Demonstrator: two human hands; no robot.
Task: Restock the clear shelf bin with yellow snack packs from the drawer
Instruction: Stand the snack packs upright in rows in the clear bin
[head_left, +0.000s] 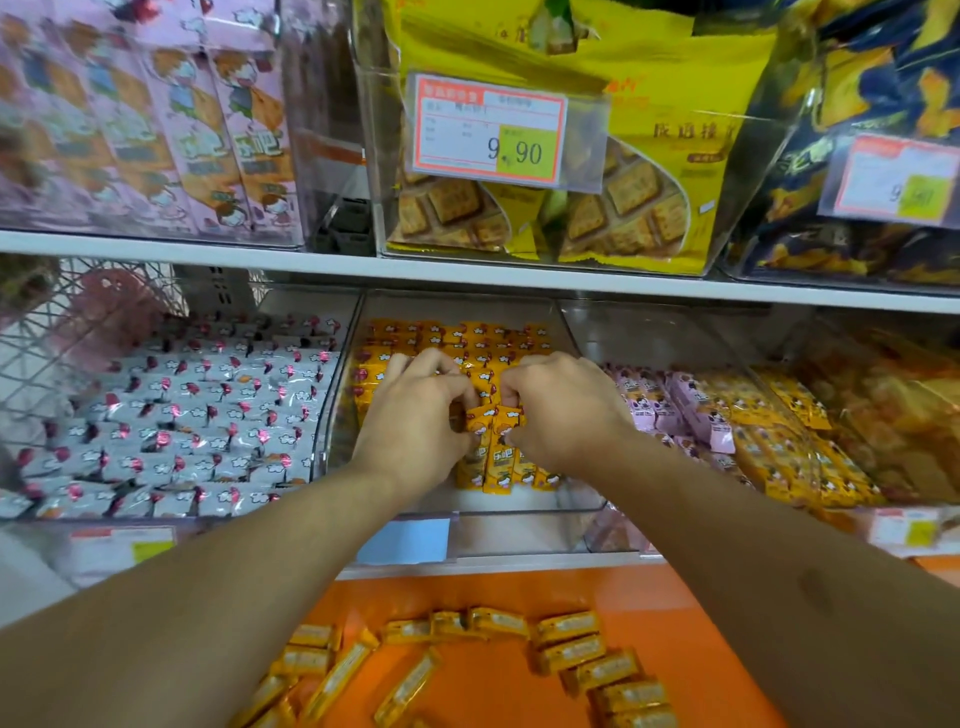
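Taking the clear shelf bin (582, 332) as the landmark and going left to right: left of it sits a bin of white snack packs (197, 410) with pink marks. Inside it, the left hand (415, 415) curls its fingers round upright yellow snack packs (493, 447) near the bin's front, a closed grip on them; rows of the same packs fill the back. Beside it, the right hand (561, 410) pinches the same bunch from the other side, its grip closed on the packs too. Right of the bin lie pink packs (685, 405). Below the bin, the orange drawer (691, 597) holds loose yellow packs (571, 652).
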